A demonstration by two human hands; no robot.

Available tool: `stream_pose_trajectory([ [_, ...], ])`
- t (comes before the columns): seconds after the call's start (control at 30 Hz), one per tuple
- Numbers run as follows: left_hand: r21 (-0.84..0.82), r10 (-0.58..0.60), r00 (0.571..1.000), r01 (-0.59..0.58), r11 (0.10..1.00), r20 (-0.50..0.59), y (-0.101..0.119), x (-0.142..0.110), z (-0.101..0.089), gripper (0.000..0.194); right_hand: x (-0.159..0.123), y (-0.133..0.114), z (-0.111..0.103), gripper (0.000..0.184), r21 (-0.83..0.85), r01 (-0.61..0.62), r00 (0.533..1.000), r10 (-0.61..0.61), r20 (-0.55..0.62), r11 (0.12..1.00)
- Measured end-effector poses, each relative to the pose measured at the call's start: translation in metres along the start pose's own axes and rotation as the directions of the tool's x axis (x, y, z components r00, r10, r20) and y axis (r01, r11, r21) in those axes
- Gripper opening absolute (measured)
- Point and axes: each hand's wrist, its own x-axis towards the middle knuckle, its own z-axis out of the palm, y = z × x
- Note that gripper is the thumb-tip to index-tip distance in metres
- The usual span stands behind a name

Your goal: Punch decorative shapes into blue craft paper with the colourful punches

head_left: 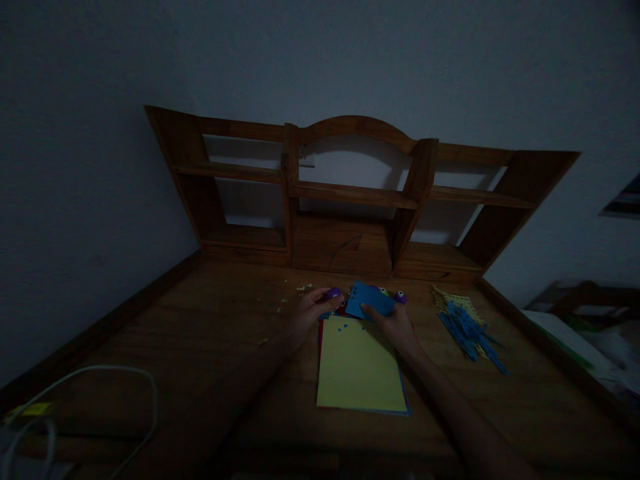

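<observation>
My left hand (314, 308) is closed over a small purple paper punch (333, 293) at the far end of a yellow paper sheet (358, 363). My right hand (395, 323) pinches a blue piece of paper (369, 300) just right of the punch, thumb on top. Another purple punch (400, 297) sits behind my right hand's fingers. The yellow sheet lies on top of a stack with blue and red edges showing. Small blue punched bits lie on the yellow sheet near its far edge.
The wooden desk (210, 333) carries an open wooden shelf unit (350, 200) against the wall. A pile of blue and yellow paper strips (465, 323) lies to the right. White cable (125, 400) loops at the near left. Tiny paper scraps (295, 293) dot the desk.
</observation>
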Motion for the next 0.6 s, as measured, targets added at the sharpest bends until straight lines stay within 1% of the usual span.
stream_pose_trajectory([
  [0.03,0.021,0.007,1.000,-0.007,1.000,0.016,0.002,-0.001,0.001,0.033,0.000,-0.001,0.000,0.037,0.013,0.001,1.000,-0.001,0.024,1.000],
  [0.13,0.057,-0.014,0.998,0.011,0.998,0.057,0.006,-0.003,0.004,0.033,-0.001,-0.003,-0.001,0.037,0.029,-0.016,0.999,0.015,0.030,0.999],
  [0.27,0.097,-0.045,0.997,0.039,0.995,0.059,0.004,0.000,0.005,0.037,-0.002,-0.003,-0.001,0.038,0.064,-0.045,0.997,0.040,0.067,0.997],
  [0.47,0.187,-0.028,0.997,0.013,0.982,0.076,-0.002,0.003,0.002,0.039,0.000,0.002,-0.002,0.039,0.039,-0.030,0.998,0.027,0.059,0.999],
  [0.6,0.193,-0.026,0.997,0.011,0.981,0.075,-0.004,0.001,0.004,0.039,0.000,0.006,-0.002,0.037,0.003,-0.004,0.999,0.004,0.045,1.000],
])
